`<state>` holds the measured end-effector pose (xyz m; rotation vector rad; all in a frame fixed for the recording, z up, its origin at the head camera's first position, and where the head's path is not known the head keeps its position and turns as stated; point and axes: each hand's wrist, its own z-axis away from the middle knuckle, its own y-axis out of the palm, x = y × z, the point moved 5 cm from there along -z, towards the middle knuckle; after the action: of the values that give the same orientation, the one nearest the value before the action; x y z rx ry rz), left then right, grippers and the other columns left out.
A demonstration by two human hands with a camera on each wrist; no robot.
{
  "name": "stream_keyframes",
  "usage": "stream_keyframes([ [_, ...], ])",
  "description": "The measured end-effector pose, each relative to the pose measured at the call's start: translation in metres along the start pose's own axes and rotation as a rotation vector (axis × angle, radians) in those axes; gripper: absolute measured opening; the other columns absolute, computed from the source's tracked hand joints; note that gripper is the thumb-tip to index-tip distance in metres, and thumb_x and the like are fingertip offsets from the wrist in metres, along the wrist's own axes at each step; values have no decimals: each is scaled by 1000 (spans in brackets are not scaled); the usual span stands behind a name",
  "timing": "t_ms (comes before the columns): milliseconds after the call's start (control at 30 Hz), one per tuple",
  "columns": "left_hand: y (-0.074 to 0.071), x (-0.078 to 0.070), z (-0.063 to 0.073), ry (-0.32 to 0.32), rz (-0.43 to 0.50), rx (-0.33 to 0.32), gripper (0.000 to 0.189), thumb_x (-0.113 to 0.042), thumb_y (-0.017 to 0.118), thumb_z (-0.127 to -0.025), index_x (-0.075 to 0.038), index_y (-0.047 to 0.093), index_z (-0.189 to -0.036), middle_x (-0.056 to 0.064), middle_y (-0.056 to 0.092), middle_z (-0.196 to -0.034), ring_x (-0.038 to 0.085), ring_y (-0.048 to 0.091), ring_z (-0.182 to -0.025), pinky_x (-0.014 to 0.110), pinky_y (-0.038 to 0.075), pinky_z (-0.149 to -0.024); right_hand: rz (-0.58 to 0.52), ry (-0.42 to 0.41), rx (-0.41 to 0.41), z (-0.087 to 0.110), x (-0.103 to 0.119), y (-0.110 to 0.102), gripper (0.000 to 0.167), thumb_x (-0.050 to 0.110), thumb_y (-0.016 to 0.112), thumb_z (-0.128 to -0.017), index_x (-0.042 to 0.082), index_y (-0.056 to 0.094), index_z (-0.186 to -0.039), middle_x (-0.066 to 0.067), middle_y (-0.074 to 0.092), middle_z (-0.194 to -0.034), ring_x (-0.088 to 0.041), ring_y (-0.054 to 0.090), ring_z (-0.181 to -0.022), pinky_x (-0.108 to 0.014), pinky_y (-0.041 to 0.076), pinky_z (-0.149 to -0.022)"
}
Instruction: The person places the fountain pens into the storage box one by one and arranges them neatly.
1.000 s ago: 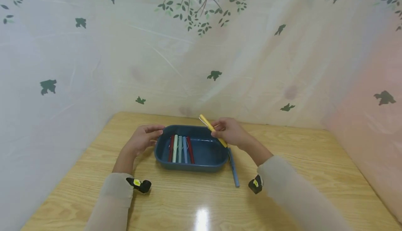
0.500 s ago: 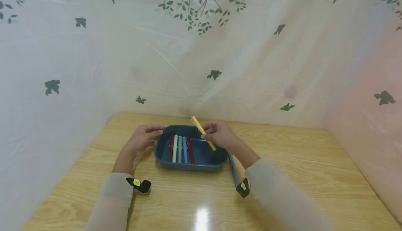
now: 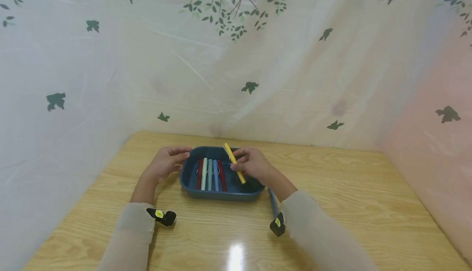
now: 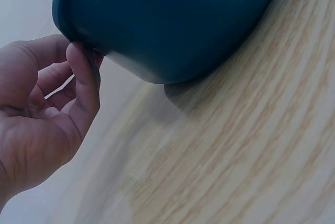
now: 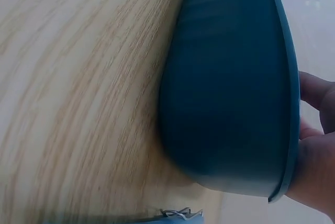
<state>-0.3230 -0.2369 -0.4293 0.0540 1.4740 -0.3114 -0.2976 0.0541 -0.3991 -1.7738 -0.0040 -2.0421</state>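
A dark blue tray (image 3: 221, 196) stands on the table with several pens side by side in its left half. Among them are a dark red pen (image 3: 222, 175), a pale green pen (image 3: 204, 175) and a blue pen (image 3: 216, 175). My right hand (image 3: 254, 167) pinches a yellow pen (image 3: 240, 176), tilted, over the right half of the tray. At the tray's left end, my left hand (image 3: 163, 165) holds the rim between thumb and fingers. The right wrist view shows the tray wall (image 5: 230, 93) hiding the yellow pen and most of the right hand.
Another blue pen (image 3: 273, 204) lies on the wooden table (image 3: 206, 238) just right of the tray, partly hidden by the right wrist camera (image 3: 277, 224). Behind the table hangs a pale cloth (image 3: 206, 82) with leaf and bird prints.
My right hand has carried the yellow pen left and down, from the tray's right rim to nearer the other pens. The left hand has stayed at the rim.
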Motion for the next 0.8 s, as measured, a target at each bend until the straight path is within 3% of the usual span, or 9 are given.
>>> stream_keyframes([
  [500, 0, 1, 0, -15, -1, -6, 43, -20, 63, -104, 3, 58, -140, 10, 66, -125, 15, 65, -101, 29, 58, -81, -26, 75, 41, -2, -7, 15, 52, -1, 80, -86, 2, 59, -133, -14, 66, -100, -21, 67, -79, -36, 60, -66],
  [800, 1, 1, 1, -16, -3, -8, 44, -21, 64, -104, 3, 58, -140, 10, 65, -125, 14, 64, -100, 29, 57, -81, 39, 114, 56, -1, -12, 21, 61, 0, 80, -85, 4, 54, -140, -13, 68, -95, -21, 67, -78, -35, 60, -69],
])
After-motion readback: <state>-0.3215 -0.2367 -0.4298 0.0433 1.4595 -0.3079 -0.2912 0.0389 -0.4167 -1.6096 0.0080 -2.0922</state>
